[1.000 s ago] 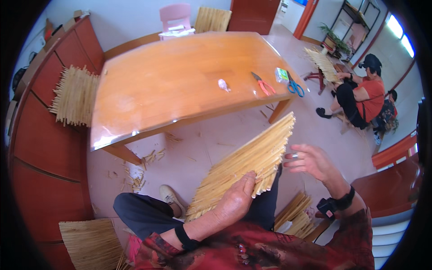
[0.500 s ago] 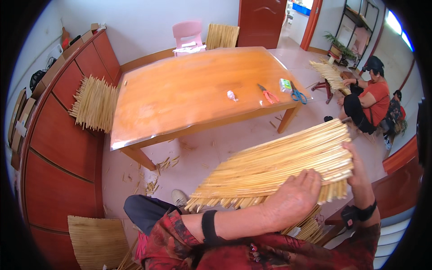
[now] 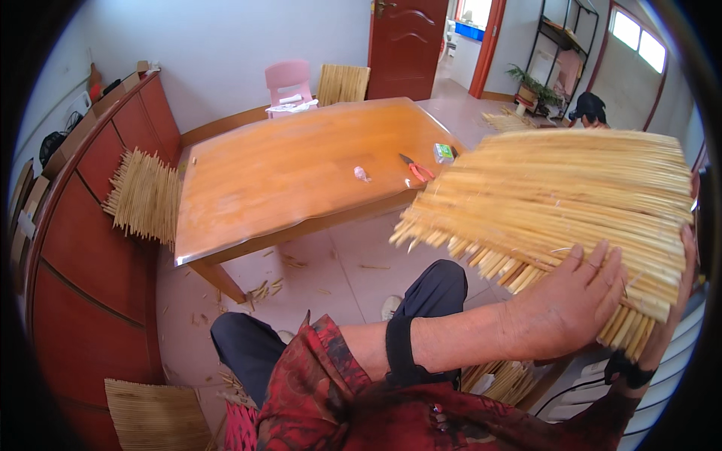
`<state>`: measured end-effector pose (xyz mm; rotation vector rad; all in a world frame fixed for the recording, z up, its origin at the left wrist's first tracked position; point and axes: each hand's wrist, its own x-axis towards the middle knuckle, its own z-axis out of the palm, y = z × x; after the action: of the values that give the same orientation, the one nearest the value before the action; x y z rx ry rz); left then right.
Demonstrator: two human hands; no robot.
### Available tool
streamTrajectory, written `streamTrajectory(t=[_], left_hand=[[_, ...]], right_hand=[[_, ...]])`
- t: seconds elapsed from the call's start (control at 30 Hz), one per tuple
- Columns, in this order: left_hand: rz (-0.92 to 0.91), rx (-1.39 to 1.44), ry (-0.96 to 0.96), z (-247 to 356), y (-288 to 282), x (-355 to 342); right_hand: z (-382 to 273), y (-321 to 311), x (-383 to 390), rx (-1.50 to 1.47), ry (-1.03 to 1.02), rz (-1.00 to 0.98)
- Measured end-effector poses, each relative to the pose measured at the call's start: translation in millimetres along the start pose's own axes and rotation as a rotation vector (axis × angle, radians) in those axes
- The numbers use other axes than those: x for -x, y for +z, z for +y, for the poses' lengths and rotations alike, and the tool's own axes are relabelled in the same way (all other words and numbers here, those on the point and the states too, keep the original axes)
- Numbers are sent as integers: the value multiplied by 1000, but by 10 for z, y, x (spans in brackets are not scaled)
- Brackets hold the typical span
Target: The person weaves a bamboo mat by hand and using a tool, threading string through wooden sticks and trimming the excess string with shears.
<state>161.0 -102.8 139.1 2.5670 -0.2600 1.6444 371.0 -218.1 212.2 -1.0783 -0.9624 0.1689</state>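
Note:
A mat of pale straw-coloured reed sticks (image 3: 556, 195), bound side by side, is held up in front of me on the right. My left hand (image 3: 568, 304) grips its near edge, fingers lying over the top sticks and thumb hidden. At the far right end my right hand (image 3: 686, 263) holds the mat's side, mostly hidden by the sticks. The mat looks tilted, and its left end has uneven stick tips. Thin thread shows across the sticks near my left fingers. Below my left forearm lie more reed sticks (image 3: 500, 382).
On the wooden table (image 3: 286, 173) are red-handled pliers (image 3: 418, 168), a crumpled pink-white piece (image 3: 362, 174) and a small green-white pack (image 3: 444, 153). A stick mat (image 3: 147, 197) leans on red cabinets (image 3: 90, 286); another (image 3: 158, 413) stands lower left. A person (image 3: 590, 110) sits behind my mat.
Both my hands have swung the mat to the right and raised it. It now covers the blue-handled scissors and most of the other person. My view has shifted, and both my knees show.

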Motion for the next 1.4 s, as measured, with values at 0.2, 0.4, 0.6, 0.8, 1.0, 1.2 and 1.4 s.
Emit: streamTrajectory(t=[0.2,0.4,0.6,0.8,1.0,1.2,1.4], left_hand=[[-14,-141,62,23,-359,77],[-349,-558,-171,-291,-979,995],[-499,-708,-536,-261,-1597,2134],[-468,-777,-880,-107,-1537,2983],[-447,-787,-1059,-94,-1385,3205],[-461,-771,-1116,-88,-1306,3208],[-457,-810,-1128,-68,-1248,3208]], right_hand=[[-19,395,367,-316,166,-120],[1209,1283,571,-524,493,-221],[2203,2674,1188,-834,903,-513],[2974,3131,1789,-810,1242,-595],[3111,3147,1781,-743,1330,-719],[3069,3113,1800,-704,1300,-650],[3040,3108,1787,-687,1347,-649]])
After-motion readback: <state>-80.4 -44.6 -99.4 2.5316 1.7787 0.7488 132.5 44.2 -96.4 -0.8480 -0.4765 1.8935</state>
